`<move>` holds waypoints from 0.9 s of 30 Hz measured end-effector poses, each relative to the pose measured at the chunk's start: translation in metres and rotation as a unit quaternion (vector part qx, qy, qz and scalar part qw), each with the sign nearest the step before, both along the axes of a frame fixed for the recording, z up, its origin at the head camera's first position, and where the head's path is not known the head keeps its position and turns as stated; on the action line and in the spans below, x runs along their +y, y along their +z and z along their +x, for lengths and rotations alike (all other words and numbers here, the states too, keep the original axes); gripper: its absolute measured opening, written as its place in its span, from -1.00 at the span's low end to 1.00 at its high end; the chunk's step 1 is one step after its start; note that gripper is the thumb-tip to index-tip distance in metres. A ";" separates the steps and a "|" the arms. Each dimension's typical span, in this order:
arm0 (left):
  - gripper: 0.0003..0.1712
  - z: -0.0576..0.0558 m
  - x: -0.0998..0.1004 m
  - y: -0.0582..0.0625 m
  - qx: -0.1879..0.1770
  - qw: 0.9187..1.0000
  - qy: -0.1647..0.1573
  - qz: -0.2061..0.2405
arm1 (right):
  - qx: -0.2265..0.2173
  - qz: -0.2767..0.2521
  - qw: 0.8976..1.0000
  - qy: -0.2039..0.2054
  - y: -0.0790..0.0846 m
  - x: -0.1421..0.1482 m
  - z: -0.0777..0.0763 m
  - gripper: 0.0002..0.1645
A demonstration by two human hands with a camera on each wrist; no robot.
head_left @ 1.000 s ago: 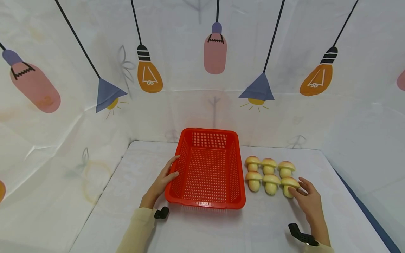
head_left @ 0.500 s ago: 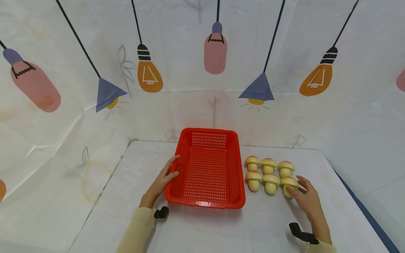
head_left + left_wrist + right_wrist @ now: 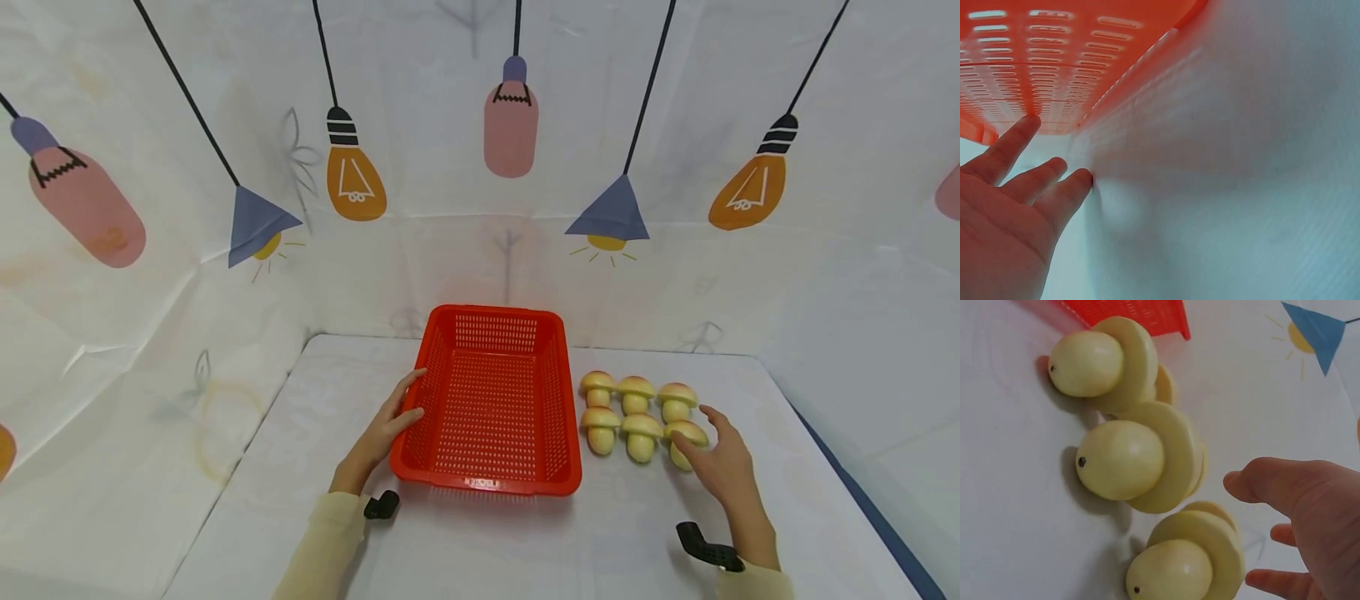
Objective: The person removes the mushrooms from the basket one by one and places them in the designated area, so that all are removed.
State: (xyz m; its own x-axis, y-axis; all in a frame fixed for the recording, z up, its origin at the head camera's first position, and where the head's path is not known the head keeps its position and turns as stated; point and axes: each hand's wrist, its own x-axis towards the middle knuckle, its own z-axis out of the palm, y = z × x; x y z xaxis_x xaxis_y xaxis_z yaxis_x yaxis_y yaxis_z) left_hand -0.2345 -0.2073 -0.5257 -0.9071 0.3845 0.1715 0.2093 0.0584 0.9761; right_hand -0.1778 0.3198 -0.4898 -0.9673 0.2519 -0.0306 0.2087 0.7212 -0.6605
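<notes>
My left hand (image 3: pixel 382 433) holds the left side of a red plastic basket (image 3: pixel 573 417), with the thumb over its rim. In the left wrist view, the left hand's fingers (image 3: pixel 1013 147) are fairly straight below and along the basket's slotted outer wall (image 3: pixel 1054 56). My right hand (image 3: pixel 723 458) hovers at the nearest right toy mushroom (image 3: pixel 682 458), thumb and fingers spread apart. In the right wrist view, a gap shows between the right thumb (image 3: pixel 1260 481) and that mushroom (image 3: pixel 1172 575). Several such yellow mushrooms with reddish caps, including a middle one (image 3: pixel 642 446), stand in two rows.
The basket holds nothing and sits mid-table, left of the mushrooms. A white cloth covers the table (image 3: pixel 495 550). Behind rises a white sheet (image 3: pixel 450 258) printed with lamps and bulbs. A black wrist mount (image 3: pixel 708 548) projects from the right wrist.
My right hand's fingers have spread wider, and its fingertips have moved off the nearest right mushroom. That mushroom stays in place. The left hand and basket have not moved.
</notes>
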 end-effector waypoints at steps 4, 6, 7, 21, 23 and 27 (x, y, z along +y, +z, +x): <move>-0.22 0.000 -0.001 0.002 -0.005 1.000 0.003 -0.009 | 0.068 0.031 0.997 0.014 0.003 -0.009 -0.003 0.01; -0.22 0.000 -0.001 0.002 -0.005 1.000 0.003 -0.014 | 0.108 0.045 0.993 0.022 0.003 -0.015 -0.005 -0.02; -0.22 0.001 -0.001 0.002 -0.003 1.000 0.005 -0.019 | 0.127 0.051 0.990 0.028 0.003 -0.017 -0.006 -0.04; -0.28 0.002 -0.009 0.008 0.059 0.990 0.050 -0.117 | 0.204 0.092 0.968 0.113 0.010 -0.055 -0.028 -0.13; -0.30 0.001 -0.012 0.009 0.073 0.986 0.058 -0.136 | 0.192 0.098 0.969 0.118 0.013 -0.057 -0.031 -0.12; -0.29 -0.003 -0.020 0.010 0.093 0.979 0.068 -0.166 | 0.146 0.120 0.974 0.128 0.020 -0.061 -0.036 -0.05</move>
State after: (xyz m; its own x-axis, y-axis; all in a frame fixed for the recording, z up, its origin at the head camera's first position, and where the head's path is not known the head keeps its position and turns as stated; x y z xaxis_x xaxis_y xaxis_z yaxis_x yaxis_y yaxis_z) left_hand -0.2370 -0.2273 -0.5153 -0.9187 0.3250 0.2245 0.3499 0.4057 0.8444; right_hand -0.2138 0.2588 -0.4700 -0.9580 -0.0318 0.2851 -0.1689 0.8659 -0.4708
